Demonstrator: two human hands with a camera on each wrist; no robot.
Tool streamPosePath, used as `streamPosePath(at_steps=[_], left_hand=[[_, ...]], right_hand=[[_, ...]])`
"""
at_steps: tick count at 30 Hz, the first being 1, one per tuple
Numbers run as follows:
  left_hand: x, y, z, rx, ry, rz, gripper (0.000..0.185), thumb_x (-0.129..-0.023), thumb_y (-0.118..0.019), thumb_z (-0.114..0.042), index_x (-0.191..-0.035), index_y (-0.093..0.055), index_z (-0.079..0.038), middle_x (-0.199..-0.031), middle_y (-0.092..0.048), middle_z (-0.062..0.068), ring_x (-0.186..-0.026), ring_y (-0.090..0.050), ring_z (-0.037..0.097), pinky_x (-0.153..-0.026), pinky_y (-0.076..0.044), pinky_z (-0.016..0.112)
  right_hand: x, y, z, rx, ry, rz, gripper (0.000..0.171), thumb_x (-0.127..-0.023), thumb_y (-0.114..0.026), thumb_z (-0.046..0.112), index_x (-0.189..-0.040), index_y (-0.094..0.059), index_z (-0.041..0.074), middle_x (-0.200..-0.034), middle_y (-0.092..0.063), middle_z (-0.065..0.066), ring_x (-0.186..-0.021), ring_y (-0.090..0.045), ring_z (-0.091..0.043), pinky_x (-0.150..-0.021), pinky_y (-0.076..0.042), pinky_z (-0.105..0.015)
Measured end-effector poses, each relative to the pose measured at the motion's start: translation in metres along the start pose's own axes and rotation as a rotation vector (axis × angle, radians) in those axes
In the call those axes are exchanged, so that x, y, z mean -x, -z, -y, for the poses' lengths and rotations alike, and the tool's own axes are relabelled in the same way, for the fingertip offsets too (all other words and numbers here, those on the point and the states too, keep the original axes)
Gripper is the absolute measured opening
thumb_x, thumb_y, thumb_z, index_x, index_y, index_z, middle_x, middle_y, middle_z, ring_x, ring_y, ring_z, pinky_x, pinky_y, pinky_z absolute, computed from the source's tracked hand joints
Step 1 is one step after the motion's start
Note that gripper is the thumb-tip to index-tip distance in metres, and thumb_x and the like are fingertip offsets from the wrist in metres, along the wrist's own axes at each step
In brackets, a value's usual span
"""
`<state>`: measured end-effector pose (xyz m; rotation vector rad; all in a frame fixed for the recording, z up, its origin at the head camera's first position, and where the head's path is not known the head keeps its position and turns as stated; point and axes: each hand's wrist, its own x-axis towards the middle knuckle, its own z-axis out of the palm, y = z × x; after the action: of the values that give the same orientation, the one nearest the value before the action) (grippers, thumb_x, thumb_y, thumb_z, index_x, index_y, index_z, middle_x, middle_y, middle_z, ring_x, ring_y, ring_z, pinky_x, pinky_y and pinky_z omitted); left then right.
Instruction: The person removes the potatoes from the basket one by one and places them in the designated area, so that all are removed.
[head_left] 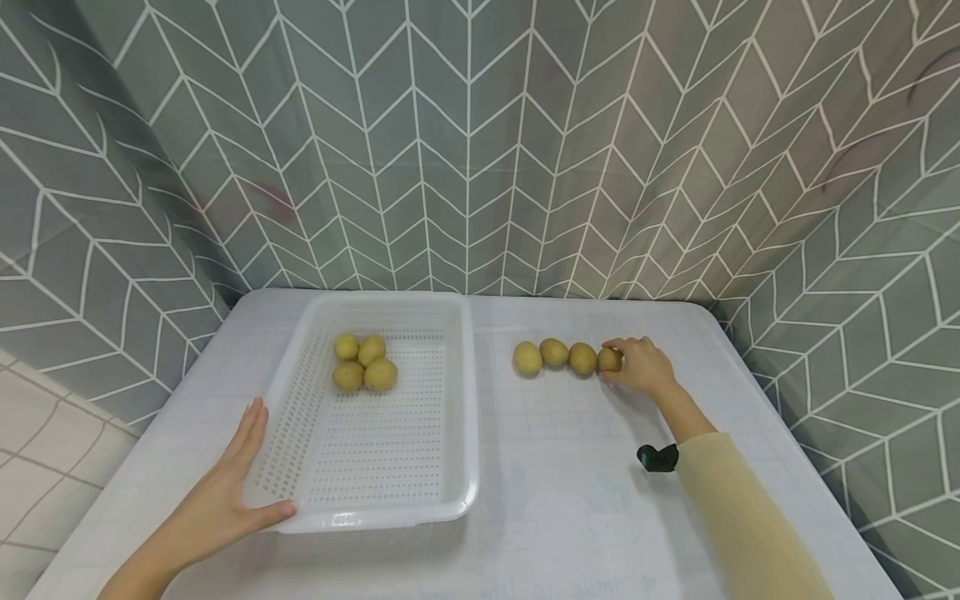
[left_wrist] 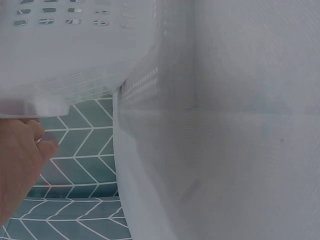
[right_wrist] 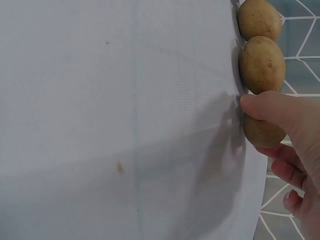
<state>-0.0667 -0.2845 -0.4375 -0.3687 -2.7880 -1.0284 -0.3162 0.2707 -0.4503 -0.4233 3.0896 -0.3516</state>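
Note:
My right hand [head_left: 639, 367] pinches a potato [head_left: 609, 360] at the right end of a short row on the table. In the right wrist view, the thumb lies across that potato [right_wrist: 264, 132], and a neighbouring potato [right_wrist: 262, 64] sits right against it. Farther left in the row are another potato [head_left: 554, 352] and the leftmost one [head_left: 527, 358]. A white perforated plastic basket [head_left: 471, 417] stands to the left, holding several potatoes in a cluster toward its back left. With fingers straight and thumb spread, my left hand [head_left: 217, 500] rests against the basket's front left corner.
A white cloth covers the table [head_left: 555, 517]. Patterned grey-green curtains [head_left: 465, 150] hang behind it and along both sides. Near the right sleeve [head_left: 742, 517] is a small black object [head_left: 657, 458]. Pale floor tiles [head_left: 52, 450] show beyond the table's left edge.

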Motion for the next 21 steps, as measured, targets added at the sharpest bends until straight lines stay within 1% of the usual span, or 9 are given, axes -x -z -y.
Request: streamPosePath(at_steps=[3, 7, 10, 11, 14, 16, 18, 19, 21], left_hand=[[0.0, 0.0, 0.0, 0.002, -0.001, 0.001, 0.128, -0.066, -0.086, -0.028, -0.155, 0.004, -0.01, -0.16, 0.011, 0.011, -0.145, 0.005, 0.036, -0.11, 0.0, 0.045], [-0.001, 0.001, -0.001, 0.006, 0.01, 0.01, 0.128, -0.067, -0.086, -0.029, -0.154, 0.005, -0.01, -0.16, 0.012, 0.011, -0.145, 0.006, 0.037, -0.11, -0.002, 0.057], [-0.002, 0.001, -0.002, 0.007, 0.02, 0.017, 0.128, -0.067, -0.085, -0.029, -0.154, 0.006, -0.011, -0.16, 0.013, 0.01, -0.144, 0.005, 0.04, -0.105, -0.007, 0.068], [-0.002, 0.001, -0.002, 0.006, 0.02, 0.017, 0.128, -0.067, -0.085, -0.029, -0.154, 0.006, -0.011, -0.16, 0.013, 0.01, -0.144, 0.005, 0.04, -0.104, -0.008, 0.069], [-0.002, 0.001, -0.002, 0.003, 0.01, 0.013, 0.128, -0.067, -0.086, -0.029, -0.154, 0.006, -0.01, -0.16, 0.012, 0.01, -0.144, 0.005, 0.04, -0.107, -0.006, 0.064], [-0.001, 0.0, 0.0, -0.003, -0.001, 0.008, 0.128, -0.066, -0.086, -0.029, -0.154, 0.005, -0.009, -0.16, 0.012, 0.011, -0.144, 0.005, 0.039, -0.11, -0.003, 0.056], [-0.001, 0.0, 0.0, -0.008, -0.005, 0.004, 0.128, -0.066, -0.086, -0.029, -0.154, 0.004, -0.008, -0.16, 0.011, 0.011, -0.145, 0.005, 0.038, -0.11, -0.001, 0.049], [-0.001, 0.0, 0.0, -0.01, -0.005, 0.004, 0.128, -0.066, -0.086, -0.029, -0.154, 0.004, -0.008, -0.16, 0.011, 0.011, -0.145, 0.005, 0.037, -0.11, -0.001, 0.048], [-0.001, 0.0, 0.0, -0.018, -0.007, 0.002, 0.128, -0.066, -0.086, -0.029, -0.154, 0.004, -0.008, -0.16, 0.011, 0.011, -0.145, 0.005, 0.037, -0.11, 0.0, 0.041]], right_hand=[[0.001, 0.0, 0.002, 0.009, -0.005, 0.015, 0.059, -0.078, -0.077, 0.031, -0.129, -0.06, 0.006, -0.113, -0.064, -0.018, -0.1, -0.053, -0.037, -0.077, -0.048, -0.055], [0.002, -0.001, 0.001, 0.011, -0.019, 0.029, 0.063, -0.08, -0.076, 0.033, -0.133, -0.057, 0.007, -0.114, -0.063, -0.019, -0.1, -0.052, -0.037, -0.074, -0.048, -0.055], [0.003, 0.001, 0.0, -0.007, -0.017, 0.024, 0.067, -0.08, -0.076, 0.037, -0.136, -0.054, 0.006, -0.115, -0.063, -0.018, -0.103, -0.052, -0.039, -0.075, -0.048, -0.055], [0.004, 0.002, -0.001, -0.014, -0.013, 0.021, 0.069, -0.08, -0.076, 0.038, -0.137, -0.052, 0.006, -0.116, -0.063, -0.017, -0.104, -0.052, -0.039, -0.076, -0.048, -0.055], [0.007, 0.005, -0.002, -0.03, 0.001, 0.007, 0.075, -0.079, -0.076, 0.041, -0.139, -0.049, 0.004, -0.118, -0.064, -0.016, -0.107, -0.051, -0.041, -0.079, -0.046, -0.056], [0.009, 0.008, -0.003, -0.034, 0.011, -0.004, 0.079, -0.079, -0.076, 0.044, -0.14, -0.047, 0.004, -0.119, -0.064, -0.017, -0.108, -0.051, -0.043, -0.082, -0.044, -0.057], [0.011, 0.009, -0.004, -0.037, 0.017, -0.026, 0.082, -0.077, -0.077, 0.046, -0.141, -0.047, 0.004, -0.118, -0.064, -0.017, -0.107, -0.051, -0.042, -0.082, -0.043, -0.057], [0.011, 0.009, -0.004, -0.042, 0.019, -0.041, 0.083, -0.076, -0.078, 0.047, -0.141, -0.047, 0.005, -0.118, -0.064, -0.017, -0.106, -0.051, -0.041, -0.082, -0.043, -0.057], [0.012, 0.01, -0.006, -0.064, 0.03, -0.08, 0.083, -0.074, -0.08, 0.047, -0.14, -0.049, 0.007, -0.118, -0.064, -0.017, -0.103, -0.051, -0.039, -0.08, -0.043, -0.054]])
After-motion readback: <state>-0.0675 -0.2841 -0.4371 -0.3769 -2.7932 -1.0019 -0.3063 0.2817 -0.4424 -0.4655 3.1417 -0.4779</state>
